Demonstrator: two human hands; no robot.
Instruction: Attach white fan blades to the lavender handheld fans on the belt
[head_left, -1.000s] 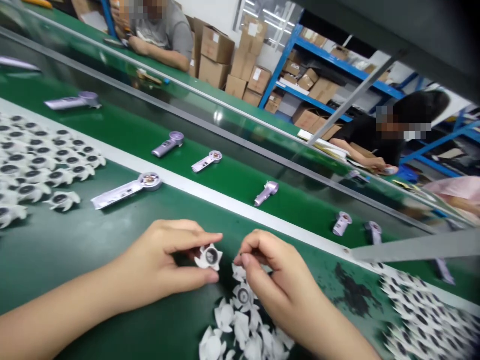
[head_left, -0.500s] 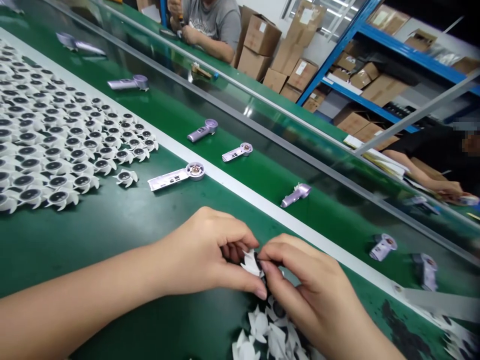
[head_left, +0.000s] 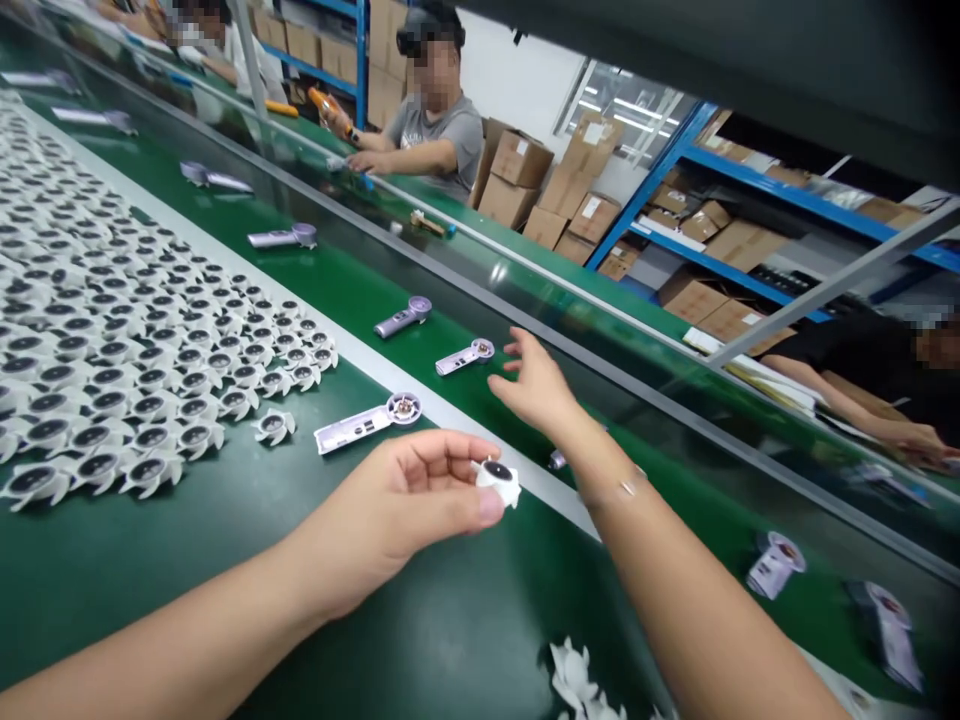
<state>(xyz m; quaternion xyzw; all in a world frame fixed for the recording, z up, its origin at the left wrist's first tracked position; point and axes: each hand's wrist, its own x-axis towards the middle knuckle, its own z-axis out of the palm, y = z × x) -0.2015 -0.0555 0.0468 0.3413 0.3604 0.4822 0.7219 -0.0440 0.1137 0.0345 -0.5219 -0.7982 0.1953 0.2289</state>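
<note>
My left hand (head_left: 409, 495) pinches a small white fan impeller (head_left: 498, 480) with a dark hub, held just above the green bench. My right hand (head_left: 534, 383) is stretched out over the conveyor belt with fingers spread, holding nothing, close to an open white fan housing half (head_left: 465, 357) on the belt. Another open housing half (head_left: 369, 423) lies on the bench to the left of my left hand. A small heap of loose white impellers (head_left: 581, 682) sits at the bottom edge, under my right forearm.
Rows of several finished impellers (head_left: 127, 340) cover the bench at left. Purple hand-fan bodies (head_left: 403, 317) and more parts (head_left: 776, 565) ride the green belt (head_left: 660, 500). Co-workers sit across the line, one in a grey shirt (head_left: 439, 135); cardboard boxes (head_left: 570, 190) and blue shelving stand behind.
My hands have parted. The right hand left the impeller and reached forward over the belt; the left hand kept the impeller and lifted it. The view swung left and up.
</note>
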